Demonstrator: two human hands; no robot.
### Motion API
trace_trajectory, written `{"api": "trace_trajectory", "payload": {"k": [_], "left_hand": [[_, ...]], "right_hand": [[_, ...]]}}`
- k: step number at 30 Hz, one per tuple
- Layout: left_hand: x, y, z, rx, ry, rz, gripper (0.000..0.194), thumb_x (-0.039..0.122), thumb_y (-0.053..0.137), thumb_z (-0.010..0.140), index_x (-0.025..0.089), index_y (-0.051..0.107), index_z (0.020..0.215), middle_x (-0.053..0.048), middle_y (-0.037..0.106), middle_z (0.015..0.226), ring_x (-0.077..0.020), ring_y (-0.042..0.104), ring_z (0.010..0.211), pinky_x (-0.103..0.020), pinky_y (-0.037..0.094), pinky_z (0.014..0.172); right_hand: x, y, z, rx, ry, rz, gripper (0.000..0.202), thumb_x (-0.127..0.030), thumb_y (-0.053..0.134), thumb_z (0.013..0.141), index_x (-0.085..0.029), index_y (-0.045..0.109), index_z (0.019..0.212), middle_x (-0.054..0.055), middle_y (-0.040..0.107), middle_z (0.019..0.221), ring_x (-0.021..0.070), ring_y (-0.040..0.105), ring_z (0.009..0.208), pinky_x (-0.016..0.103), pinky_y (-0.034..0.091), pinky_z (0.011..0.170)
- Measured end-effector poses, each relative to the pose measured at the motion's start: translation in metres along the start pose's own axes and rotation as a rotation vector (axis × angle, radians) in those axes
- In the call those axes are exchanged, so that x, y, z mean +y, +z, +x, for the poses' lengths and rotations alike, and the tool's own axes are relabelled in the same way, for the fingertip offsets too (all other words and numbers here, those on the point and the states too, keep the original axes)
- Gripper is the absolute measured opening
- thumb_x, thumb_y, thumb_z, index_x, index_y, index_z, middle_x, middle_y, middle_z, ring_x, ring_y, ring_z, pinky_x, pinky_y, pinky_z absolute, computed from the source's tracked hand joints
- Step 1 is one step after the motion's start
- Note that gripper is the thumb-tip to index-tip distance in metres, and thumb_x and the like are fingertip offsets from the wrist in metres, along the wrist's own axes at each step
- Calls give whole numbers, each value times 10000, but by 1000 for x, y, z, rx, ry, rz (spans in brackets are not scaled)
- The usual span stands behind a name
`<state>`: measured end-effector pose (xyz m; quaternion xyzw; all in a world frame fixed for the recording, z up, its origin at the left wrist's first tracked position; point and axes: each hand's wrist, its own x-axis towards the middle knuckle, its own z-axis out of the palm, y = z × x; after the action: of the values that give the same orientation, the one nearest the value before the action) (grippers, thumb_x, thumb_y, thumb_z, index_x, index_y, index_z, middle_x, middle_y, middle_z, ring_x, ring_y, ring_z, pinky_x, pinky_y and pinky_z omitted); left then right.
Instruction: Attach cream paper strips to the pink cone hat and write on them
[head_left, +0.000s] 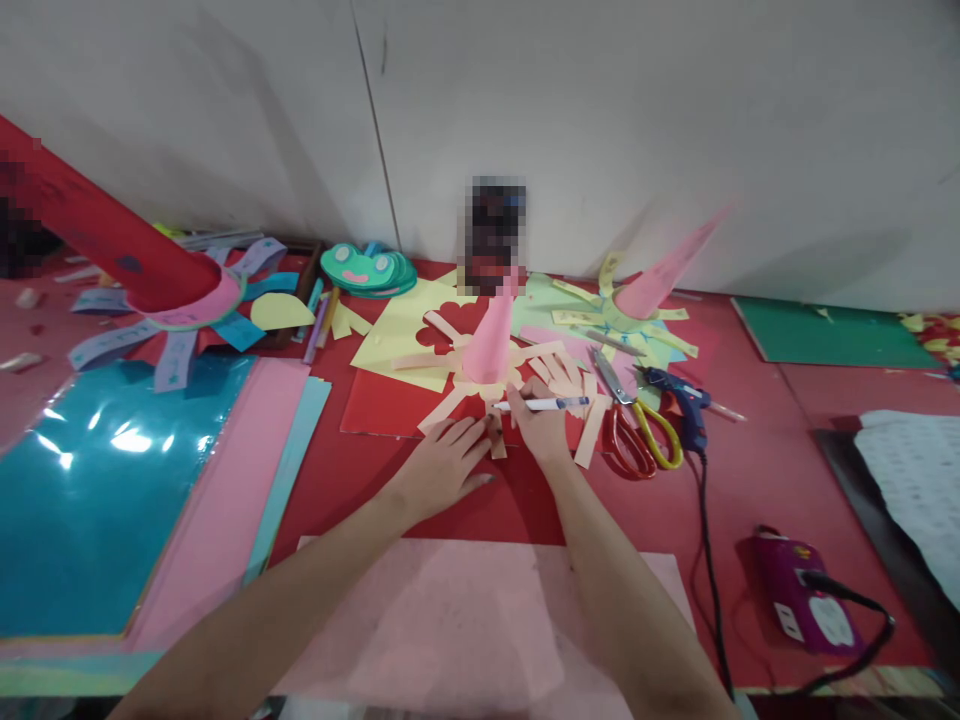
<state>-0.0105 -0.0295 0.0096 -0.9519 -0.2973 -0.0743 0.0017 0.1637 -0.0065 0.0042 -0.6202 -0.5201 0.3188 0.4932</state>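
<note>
A white pen with blue markings [561, 404] is gripped in my right hand [541, 430], its tip over a peach paper strip [498, 448]. That strip hangs toward me from the base of a pink paper cone [487, 345], which stands upright with several peach strips fanned around it. My left hand [442, 462] lies flat beside the strip, fingers stretched out and fingertips touching its left side. Loose peach strips [592, 430] lie just right of my right hand. Beneath the cone are red paper [379, 405] and yellow paper [390, 335].
To the right lie scissors [645, 435], a blue glue gun [694, 410] with its cable and a purple power box [806, 590]. A second pink cone [667, 275] stands behind. On the left are a red tube [142, 240] and blue glossy sheets [112, 500]. A wall [600, 120] closes the back.
</note>
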Motion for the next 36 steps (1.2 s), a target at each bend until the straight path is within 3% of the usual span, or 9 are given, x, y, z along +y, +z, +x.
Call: {"api": "trace_trajectory", "payload": {"k": [36], "left_hand": [[2, 0, 0, 16, -3, -24, 434, 415, 428, 920, 121, 523, 1226, -106, 588, 1211, -240, 489, 1157, -382, 339, 982]], "right_hand": [[5, 1, 2, -59, 25, -1, 372, -436, 525, 813, -231, 354, 553, -81, 422, 413, 96, 421, 405, 250, 352, 477]]}}
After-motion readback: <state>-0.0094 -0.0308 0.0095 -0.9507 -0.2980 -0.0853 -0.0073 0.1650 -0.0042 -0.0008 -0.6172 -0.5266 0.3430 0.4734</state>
